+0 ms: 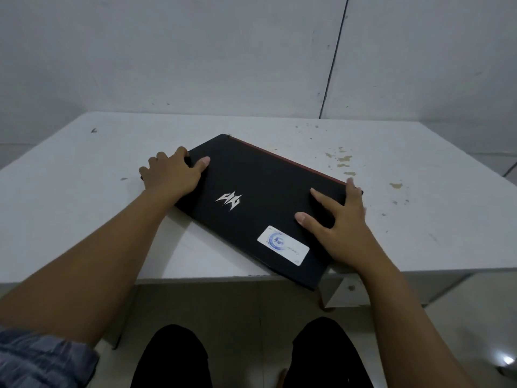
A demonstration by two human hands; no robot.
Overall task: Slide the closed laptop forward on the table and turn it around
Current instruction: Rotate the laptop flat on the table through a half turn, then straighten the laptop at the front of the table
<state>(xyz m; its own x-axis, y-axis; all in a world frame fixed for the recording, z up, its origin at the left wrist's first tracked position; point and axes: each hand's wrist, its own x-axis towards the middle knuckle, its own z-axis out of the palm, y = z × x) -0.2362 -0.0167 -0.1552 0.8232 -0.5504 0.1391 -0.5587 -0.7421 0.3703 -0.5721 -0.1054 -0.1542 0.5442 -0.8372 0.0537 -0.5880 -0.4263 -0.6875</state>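
Observation:
A closed black laptop (pixel 251 197) with a red hinge strip, a silver logo and a white sticker lies skewed on the white table (pixel 98 152). Its near right corner sticks out past the table's front edge. My left hand (pixel 173 175) grips the laptop's left edge, thumb on the lid and fingers curled around the side. On the laptop's right end rests my right hand (pixel 341 228), fingers spread flat on the lid and fingertips reaching over the hinge edge.
Brownish stains (pixel 342 161) mark the table's right half. A grey wall (pixel 195 51) stands right behind the table, with a thin dark cable (pixel 334 57) running down it. My dark-trousered legs (pixel 173 359) are below the front edge, above a tiled floor.

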